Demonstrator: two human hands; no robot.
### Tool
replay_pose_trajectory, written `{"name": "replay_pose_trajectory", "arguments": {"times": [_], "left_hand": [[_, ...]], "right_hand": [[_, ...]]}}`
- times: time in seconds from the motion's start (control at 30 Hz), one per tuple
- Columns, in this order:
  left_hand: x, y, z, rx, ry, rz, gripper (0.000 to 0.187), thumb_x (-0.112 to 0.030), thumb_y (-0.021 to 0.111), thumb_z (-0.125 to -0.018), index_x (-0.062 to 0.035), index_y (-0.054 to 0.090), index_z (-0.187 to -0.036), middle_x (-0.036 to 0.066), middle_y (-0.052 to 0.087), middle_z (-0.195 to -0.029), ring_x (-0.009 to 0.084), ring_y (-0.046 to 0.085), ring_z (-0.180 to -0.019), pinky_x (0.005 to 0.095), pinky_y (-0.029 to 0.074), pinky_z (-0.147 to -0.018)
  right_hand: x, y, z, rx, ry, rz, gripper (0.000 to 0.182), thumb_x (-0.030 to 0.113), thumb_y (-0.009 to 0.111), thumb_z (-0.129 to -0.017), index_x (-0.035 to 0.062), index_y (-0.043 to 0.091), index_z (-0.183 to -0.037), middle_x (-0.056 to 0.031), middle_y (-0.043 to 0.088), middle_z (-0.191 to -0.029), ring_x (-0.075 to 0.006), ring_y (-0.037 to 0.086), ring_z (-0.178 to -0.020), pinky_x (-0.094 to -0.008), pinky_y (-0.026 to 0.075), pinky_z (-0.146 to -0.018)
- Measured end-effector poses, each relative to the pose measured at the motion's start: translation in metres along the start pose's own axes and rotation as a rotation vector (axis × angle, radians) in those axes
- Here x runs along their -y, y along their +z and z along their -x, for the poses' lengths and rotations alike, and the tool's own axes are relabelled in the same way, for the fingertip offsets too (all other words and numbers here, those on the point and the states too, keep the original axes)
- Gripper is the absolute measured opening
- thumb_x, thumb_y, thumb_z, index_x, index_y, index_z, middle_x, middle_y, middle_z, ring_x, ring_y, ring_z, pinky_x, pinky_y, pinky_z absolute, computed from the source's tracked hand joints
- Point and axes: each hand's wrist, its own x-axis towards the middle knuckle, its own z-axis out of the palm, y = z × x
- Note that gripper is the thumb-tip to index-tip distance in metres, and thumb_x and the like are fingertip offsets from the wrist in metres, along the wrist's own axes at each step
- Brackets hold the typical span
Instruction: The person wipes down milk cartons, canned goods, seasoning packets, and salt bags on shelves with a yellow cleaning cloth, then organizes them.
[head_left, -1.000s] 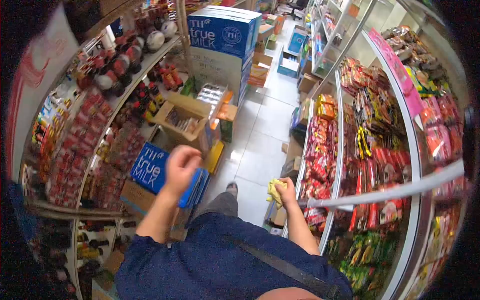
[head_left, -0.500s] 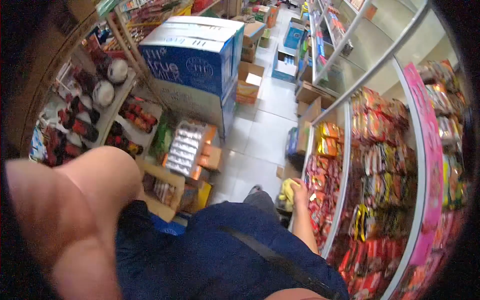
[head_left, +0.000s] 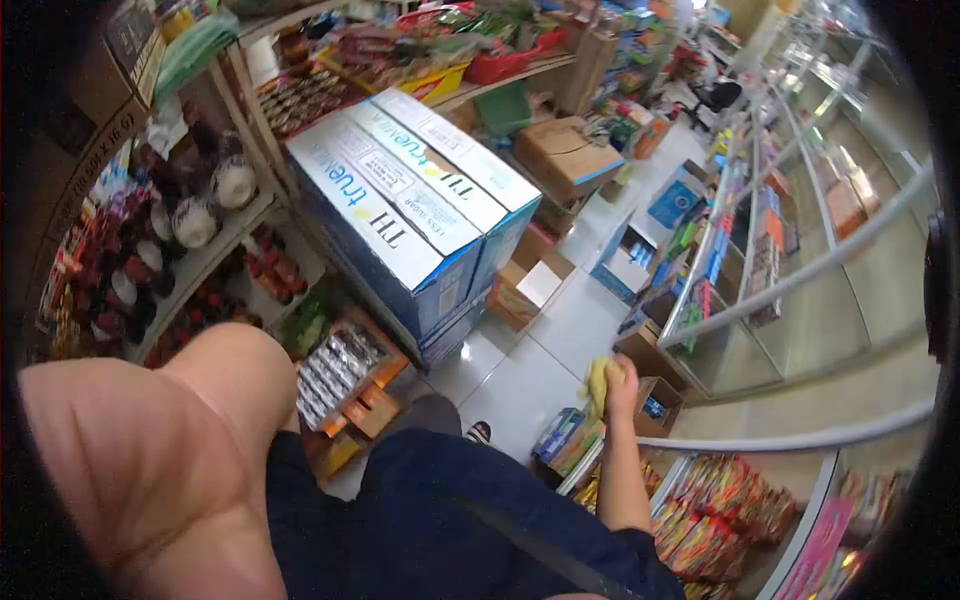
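My right hand (head_left: 622, 388) is closed around a crumpled yellow cloth (head_left: 599, 384), with the arm stretched forward over the aisle floor. Just beneath it are small boxed packs (head_left: 566, 437) and an open cardboard box (head_left: 660, 402), beside the shelf end. On the left, my bent left arm (head_left: 150, 455) fills the view up close, and its hand and fingers do not show. Past that arm lies a tray of silver-topped packs (head_left: 340, 370) on orange cartons.
A tall stack of milk cartons (head_left: 400, 205) stands left of the tiled aisle (head_left: 510, 385). Glass-fronted shelves (head_left: 800, 350) and hanging snack packets (head_left: 720, 510) line the right. Bottles (head_left: 270, 265) fill the left shelf. Further along are open blue boxes (head_left: 625, 262).
The view has swung to the right and further up the aisle. My right hand, still holding the yellow cloth, has moved forward past the snack shelf to the boxes at its end.
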Motion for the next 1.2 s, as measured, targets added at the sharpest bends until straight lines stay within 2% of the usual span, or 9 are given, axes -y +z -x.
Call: {"name": "replay_pose_trajectory", "arguments": {"times": [0.2, 0.3, 0.4, 0.43, 0.57, 0.7, 0.93, 1.07, 1.2], "left_hand": [[0.047, 0.025, 0.029, 0.074, -0.044, -0.076, 0.041, -0.021, 0.059, -0.078, -0.0029, 0.046, -0.113, 0.017, 0.042, -0.117, 0.0233, 0.048, -0.097, 0.0341, 0.04, -0.082], [0.071, 0.024, 0.058, 0.116, -0.14, -0.133, 0.043, -0.02, 0.059, -0.078, -0.0031, 0.045, -0.116, 0.018, 0.041, -0.12, 0.0238, 0.048, -0.1, 0.0343, 0.04, -0.084], [0.097, 0.013, 0.129, 0.259, -0.663, -0.309, 0.045, -0.018, 0.059, -0.078, -0.0033, 0.045, -0.118, 0.018, 0.04, -0.124, 0.0242, 0.048, -0.102, 0.0345, 0.04, -0.086], [0.096, 0.011, 0.138, 0.664, -0.996, -0.776, 0.055, -0.023, 0.055, -0.081, -0.0013, 0.035, -0.128, 0.021, 0.039, -0.124, 0.0307, 0.04, -0.113, 0.0369, 0.033, -0.095], [0.077, 0.013, 0.249, 0.778, -1.667, -0.976, 0.066, -0.023, 0.056, -0.081, 0.0012, 0.026, -0.135, 0.027, 0.011, -0.142, 0.0408, 0.017, -0.131, 0.044, 0.017, -0.106], [0.082, 0.031, 0.246, 0.589, -1.719, -1.014, 0.075, -0.022, 0.063, -0.076, -0.0004, 0.024, -0.136, 0.028, 0.004, -0.143, 0.0412, 0.015, -0.132, 0.0427, 0.02, -0.105], [0.096, 0.047, 0.241, 0.482, -1.837, -1.235, 0.085, -0.022, 0.07, -0.067, -0.0023, 0.026, -0.136, 0.025, 0.001, -0.145, 0.0387, 0.014, -0.133, 0.0405, 0.023, -0.105], [0.1, 0.051, 0.234, 0.578, -1.937, -1.322, 0.084, -0.029, 0.072, -0.068, -0.0049, 0.028, -0.136, 0.027, 0.004, -0.144, 0.0396, 0.018, -0.132, 0.0371, 0.025, -0.104], [0.086, 0.044, 0.242, 0.596, -1.861, -1.259, 0.081, -0.036, 0.069, -0.072, -0.0081, 0.029, -0.137, 0.029, 0.006, -0.142, 0.0413, 0.024, -0.129, 0.0368, 0.025, -0.104]], "right_hand": [[0.098, 0.1, -0.142, 0.187, -0.307, -0.252, 0.027, 0.011, 0.053, -0.085, 0.0025, 0.051, -0.11, -0.0111, 0.056, -0.101, -0.0184, 0.057, -0.089, -0.0296, 0.048, -0.077], [0.121, 0.155, -0.179, 0.248, -0.171, -0.579, 0.028, 0.013, 0.048, -0.088, -0.0002, 0.047, -0.112, -0.0137, 0.056, -0.103, -0.023, 0.059, -0.089, -0.0337, 0.05, -0.077], [0.119, 0.198, -0.207, 0.45, -0.047, -0.686, 0.028, 0.015, 0.049, -0.088, 0.0037, 0.048, -0.114, -0.0111, 0.055, -0.108, -0.02, 0.057, -0.094, -0.032, 0.048, -0.082], [0.118, 0.209, -0.21, 0.511, -0.061, -0.601, 0.031, 0.016, 0.048, -0.088, 0.0031, 0.047, -0.116, -0.0112, 0.054, -0.112, -0.0204, 0.054, -0.1, -0.0317, 0.044, -0.088], [0.092, 0.256, -0.238, 0.823, -0.02, -0.425, 0.035, 0.018, 0.046, -0.089, 0.0012, 0.046, -0.12, -0.0104, 0.053, -0.115, -0.0183, 0.05, -0.105, -0.0293, 0.037, -0.093], [0.094, 0.334, -0.262, 1.066, 0.414, -0.58, 0.033, 0.019, 0.047, -0.09, 0.0037, 0.045, -0.12, -0.0092, 0.057, -0.103, -0.0151, 0.057, -0.09, -0.0271, 0.048, -0.077], [0.121, 0.471, -0.301, 1.264, 0.317, -0.56, 0.032, 0.02, 0.043, -0.09, 0.003, 0.045, -0.117, -0.0076, 0.057, -0.096, -0.0137, 0.058, -0.084, -0.0263, 0.048, -0.072], [0.187, 0.425, -0.291, 1.187, -0.421, -0.44, 0.033, 0.011, 0.051, -0.081, 0.0007, 0.054, -0.112, -0.0137, 0.051, -0.12, -0.0244, 0.049, -0.108, -0.0346, 0.035, -0.095], [0.214, 0.393, -0.297, 1.374, -1.211, -0.012, 0.032, 0.013, 0.061, -0.065, 0.0036, 0.064, -0.096, -0.017, 0.056, -0.109, -0.041, 0.045, -0.114, -0.0465, 0.034, -0.097]]}}
